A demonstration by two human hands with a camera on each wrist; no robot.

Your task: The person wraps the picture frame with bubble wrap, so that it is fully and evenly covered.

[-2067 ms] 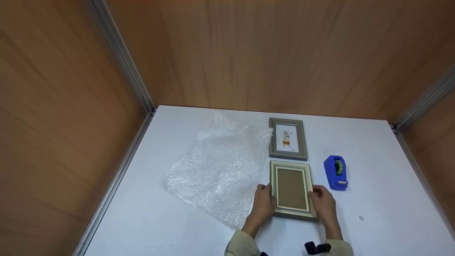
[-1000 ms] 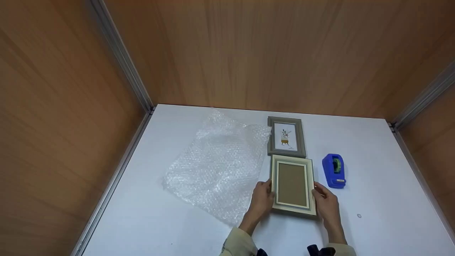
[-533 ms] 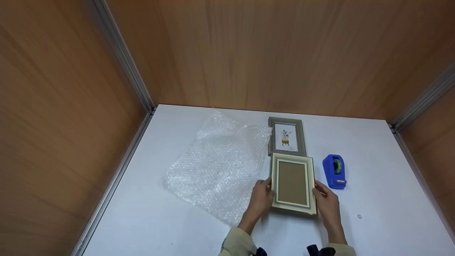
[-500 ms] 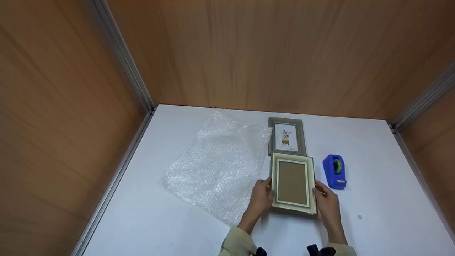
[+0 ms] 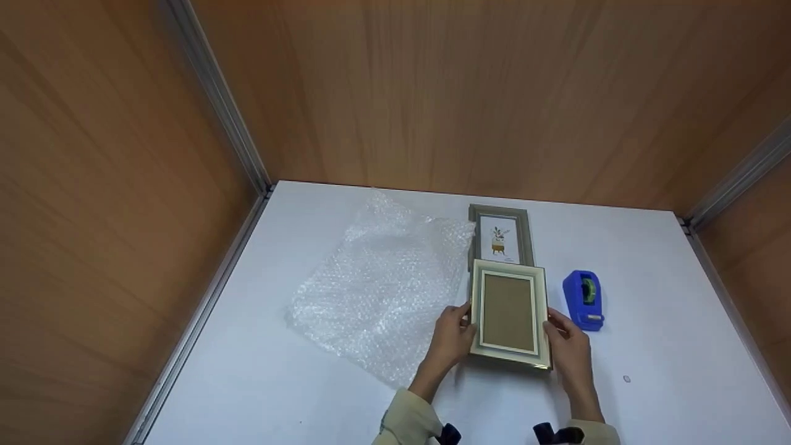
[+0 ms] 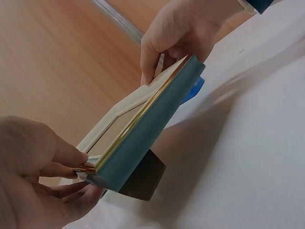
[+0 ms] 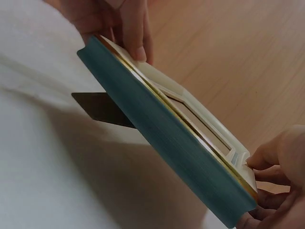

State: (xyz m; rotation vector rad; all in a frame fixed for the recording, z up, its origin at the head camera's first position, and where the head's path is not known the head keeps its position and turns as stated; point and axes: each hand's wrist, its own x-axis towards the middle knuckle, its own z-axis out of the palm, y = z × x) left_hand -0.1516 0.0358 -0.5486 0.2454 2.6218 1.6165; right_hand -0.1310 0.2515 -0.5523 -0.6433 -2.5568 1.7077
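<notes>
The pale frame [image 5: 508, 269] is tilted above the desk [image 5: 278, 383], right of centre in the head view, with the left hand [image 5: 453, 334] and the right hand [image 5: 568, 346] each clamped on one long side, thumbs on the face. Holding it well likely means even pressure from both sides, thumbs on the border only, and care for the support leg [image 6: 143, 176] jutting from its back — it could catch on the desk. Its top edge overlaps the grey frame [image 5: 526, 238] in the head view; contact is unclear, so extra clearance there seems wise.

As for contents: the pale frame's window shows only a plain brown panel [image 5: 508, 314], the grey frame holds a potted-plant print [image 5: 499, 240], and the blue tape dispenser [image 5: 576, 306] carries a green roll [image 5: 589, 290].
</notes>
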